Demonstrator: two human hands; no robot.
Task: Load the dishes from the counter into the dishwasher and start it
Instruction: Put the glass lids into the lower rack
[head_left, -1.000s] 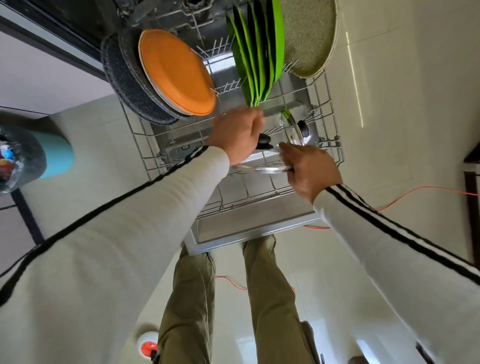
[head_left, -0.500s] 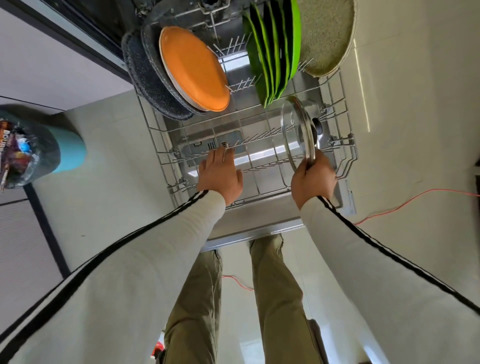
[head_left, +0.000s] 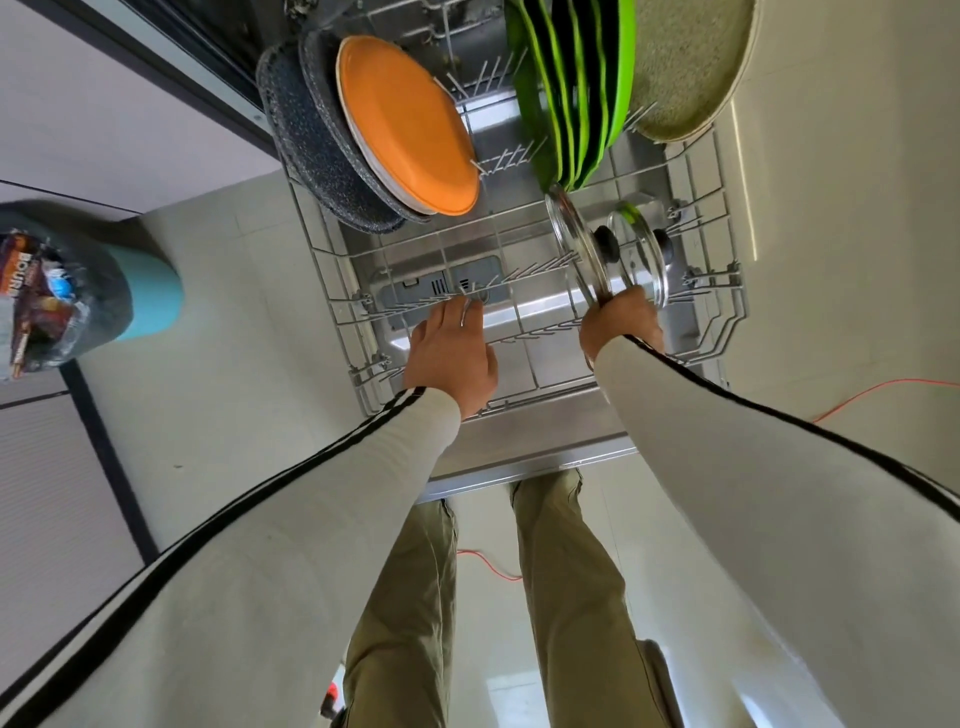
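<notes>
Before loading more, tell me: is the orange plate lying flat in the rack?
No; the orange plate stands tilted on its edge among the tines of the rack.

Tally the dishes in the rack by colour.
Dark speckled dishes: 2
Orange plate: 1
Green plates: 5 (edges overlap, approximate)
Beige plate: 1
Glass lids: 2, one gripped by the right hand
Total: 11
</notes>
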